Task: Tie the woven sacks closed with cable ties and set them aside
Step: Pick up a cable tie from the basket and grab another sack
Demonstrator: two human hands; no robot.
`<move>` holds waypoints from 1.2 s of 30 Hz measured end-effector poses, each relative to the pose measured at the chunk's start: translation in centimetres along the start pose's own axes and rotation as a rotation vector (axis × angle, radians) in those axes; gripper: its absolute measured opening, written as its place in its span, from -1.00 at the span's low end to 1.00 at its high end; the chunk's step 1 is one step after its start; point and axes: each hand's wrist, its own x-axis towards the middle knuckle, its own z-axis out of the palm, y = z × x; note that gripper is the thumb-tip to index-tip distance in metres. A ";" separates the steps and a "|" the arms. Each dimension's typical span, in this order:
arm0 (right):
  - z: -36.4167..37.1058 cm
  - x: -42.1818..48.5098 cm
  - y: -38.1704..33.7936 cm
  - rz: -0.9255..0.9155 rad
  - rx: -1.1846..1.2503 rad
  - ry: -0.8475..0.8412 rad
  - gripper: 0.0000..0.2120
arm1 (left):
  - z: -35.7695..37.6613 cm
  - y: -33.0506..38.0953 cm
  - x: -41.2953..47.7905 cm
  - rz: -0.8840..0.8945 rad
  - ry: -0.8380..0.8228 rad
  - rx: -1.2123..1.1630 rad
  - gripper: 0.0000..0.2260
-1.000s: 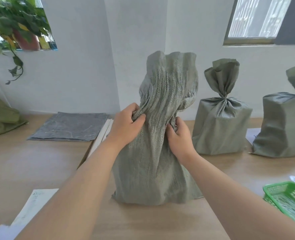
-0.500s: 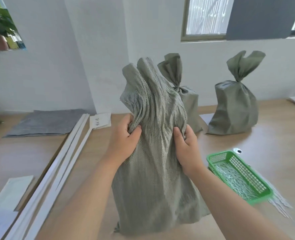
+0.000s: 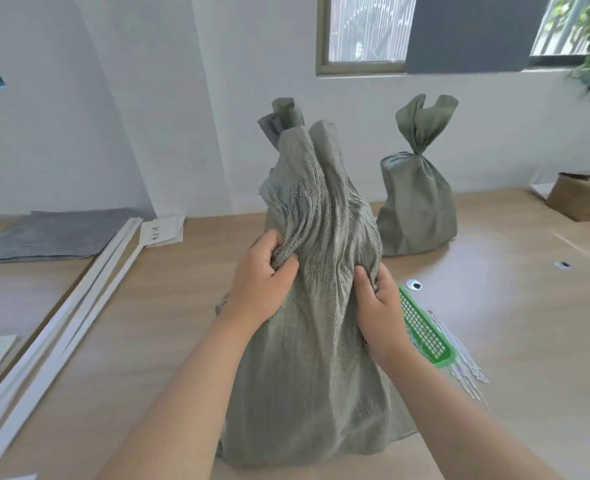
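Note:
A grey-green woven sack (image 3: 307, 358) stands upright on the wooden table right in front of me, its top bunched into folds. My left hand (image 3: 262, 282) grips the gathered fabric on the sack's left side. My right hand (image 3: 380, 303) pinches the folds on its right side. A tied sack (image 3: 418, 202) stands further back to the right, its neck cinched. Another sack's top (image 3: 283, 116) peeks out behind the one I hold. A green basket (image 3: 425, 330) holding white cable ties lies just right of my right hand, partly hidden by it.
Loose cable ties (image 3: 463, 362) spill beside the basket. Long white strips (image 3: 61, 323) run along the table's left part, with grey sheets (image 3: 51, 233) and a paper note (image 3: 162, 230) behind them. A cardboard box (image 3: 584, 195) sits at the far right, near the wall.
The view has swung to the right and down. The sack sits closer to the green basket than before, and both hands keep their grip on its gathered neck.

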 end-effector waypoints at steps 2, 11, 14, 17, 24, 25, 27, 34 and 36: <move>-0.6 0.0 0.0 0.006 0.015 0.030 -0.76 | 0.9 0.2 0.4 0.019 -0.011 0.007 -0.92; -3.3 0.1 -0.4 0.016 0.055 0.026 -0.80 | 2.6 2.2 0.4 -0.086 -0.109 -0.108 -0.86; -4.9 0.4 -0.1 0.032 0.088 -0.027 -0.82 | 4.0 3.2 0.3 -0.097 -0.086 -0.073 -0.83; -6.9 1.1 0.5 0.063 0.118 -0.099 -0.85 | 5.8 4.5 0.0 -0.140 -0.050 -0.078 -0.71; -11.0 2.9 1.0 0.113 0.164 -0.207 -0.86 | 10.7 7.7 0.9 -0.317 -0.107 -0.152 -0.73; -11.4 3.1 1.0 0.122 0.166 -0.224 -0.84 | 11.1 7.9 1.0 -0.315 -0.161 -0.097 -0.58; -11.7 3.2 0.9 0.139 0.154 -0.246 -0.79 | 12.0 8.2 1.1 -0.303 -0.267 0.056 -0.14; -12.0 3.6 1.0 0.305 0.393 -0.280 -0.72 | 13.4 7.7 1.9 -0.299 -0.305 0.156 -0.19; -11.8 3.8 1.1 0.297 0.424 -0.282 -0.53 | 13.6 7.7 2.1 -0.295 -0.303 0.213 -0.31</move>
